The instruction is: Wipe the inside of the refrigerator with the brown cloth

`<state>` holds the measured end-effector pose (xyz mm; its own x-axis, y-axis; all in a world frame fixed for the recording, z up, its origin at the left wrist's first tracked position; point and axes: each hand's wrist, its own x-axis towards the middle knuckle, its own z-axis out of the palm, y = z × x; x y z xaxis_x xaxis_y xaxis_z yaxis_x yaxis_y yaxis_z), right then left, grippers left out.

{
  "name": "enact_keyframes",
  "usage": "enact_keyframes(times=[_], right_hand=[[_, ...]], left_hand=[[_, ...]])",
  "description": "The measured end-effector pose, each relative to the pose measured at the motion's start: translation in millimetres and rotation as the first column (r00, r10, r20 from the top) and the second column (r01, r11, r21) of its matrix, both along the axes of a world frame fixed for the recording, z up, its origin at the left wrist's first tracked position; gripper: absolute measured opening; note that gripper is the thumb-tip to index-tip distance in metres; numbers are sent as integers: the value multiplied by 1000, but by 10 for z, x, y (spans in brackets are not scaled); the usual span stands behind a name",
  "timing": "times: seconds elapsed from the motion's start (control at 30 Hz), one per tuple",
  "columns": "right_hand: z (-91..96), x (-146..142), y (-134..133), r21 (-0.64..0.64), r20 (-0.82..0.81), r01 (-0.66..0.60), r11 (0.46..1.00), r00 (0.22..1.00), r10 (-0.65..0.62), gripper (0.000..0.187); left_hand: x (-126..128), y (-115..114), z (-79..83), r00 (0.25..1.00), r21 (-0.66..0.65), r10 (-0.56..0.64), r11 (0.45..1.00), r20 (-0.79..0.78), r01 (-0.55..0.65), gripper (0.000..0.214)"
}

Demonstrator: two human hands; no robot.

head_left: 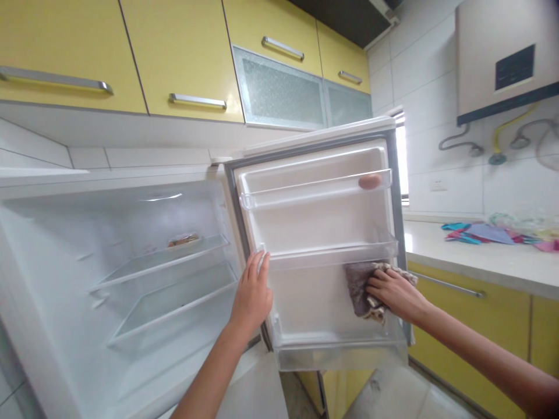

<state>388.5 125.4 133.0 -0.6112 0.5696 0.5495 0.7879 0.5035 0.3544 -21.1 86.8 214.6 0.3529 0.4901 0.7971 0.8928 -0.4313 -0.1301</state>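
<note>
L hand (pixel 255 291) upright at door (pixel 312 224) – R hand (pixel 393 290) curled over cloth (pixel 358 288)

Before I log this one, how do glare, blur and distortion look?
In the head view, the window beside the refrigerator door is blown out; yellow wall cabinets slant, seemingly wide-angle distortion; colourful items on the countertop look soft; right hand and brown cloth are fairly legible.

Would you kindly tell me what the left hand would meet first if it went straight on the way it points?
Probably the hinge-side end of the middle door shelf; the left hand points up at it, perhaps already touching, though depth is unclear.
</note>
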Motion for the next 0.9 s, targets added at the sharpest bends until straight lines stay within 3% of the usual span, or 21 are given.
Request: enact_keyframes(times=[0.1, 0.17, 0.2, 0.27, 0.3, 0.33, 0.43, 0.5, 0.53, 0.6, 0.7, 0.8, 0.9], right_hand=[[-27, -41, -26, 53, -208, 84, 995, 975, -71, 37], [-110, -129, -21, 25, -471, 116, 993, 877, -90, 38], [-165, -198, -15, -17, -648, 91, 996, 758, -81, 37], [-291, -381, -5, -81, -930, -47, 996, 363, -58, 32], [-353, -488, -4, -78, -986, -123, 989, 157, -58, 29], [-409, -598, -8, -60, -998, -176, 983, 5, -60, 26], [-486, -884, -71, 10, -927, -268, 963, -364, -92, 29], [-423, -997, -155, 104, -726, -375, 921, -662, -187, 34], [-352, -1027, -205, 175, -601, -416, 893, -763, -237, 35], [-148, -1045, -302, 314, -459, -434, 844, -848, -265, 31], [217, -1031, -386, 471, -392, -356, 807, -904, -170, 21], [495, -1079, -349, 538, -323, -268, 799, -941, -98, 16], [613, -1255, -215, 536, -304, -246, 808, -949, -87, 16]], left_hand=[[-6, 1, 7, 1000, 9, -12, 1000, 0, 12, 89], [1, 1, 9, 1000, 16, -22, 1000, 8, 22, 90], [7, 1, 9, 1000, 17, -24, 1000, 14, 24, 89], [16, -1, 11, 1000, 17, -21, 1000, 23, 20, 88], [17, -3, 12, 1000, 16, -14, 1000, 26, 14, 87], [16, -6, 13, 1000, 14, -7, 1000, 27, 6, 87], [0, -10, 18, 1000, 11, 3, 1000, 13, -3, 86], [-11, -8, 19, 1000, 10, -5, 1000, 10, 5, 87], [-15, -6, 19, 1000, 11, -8, 1000, 11, 8, 87], [-18, 1, 16, 1000, 9, -9, 1000, 18, 9, 87], [-19, 9, 15, 1000, 0, -12, 1000, 26, 12, 86], [-26, 4, 23, 999, -17, -33, 999, 34, 33, 86], [-35, -10, 42, 997, -41, -62, 997, 43, 64, 84]])
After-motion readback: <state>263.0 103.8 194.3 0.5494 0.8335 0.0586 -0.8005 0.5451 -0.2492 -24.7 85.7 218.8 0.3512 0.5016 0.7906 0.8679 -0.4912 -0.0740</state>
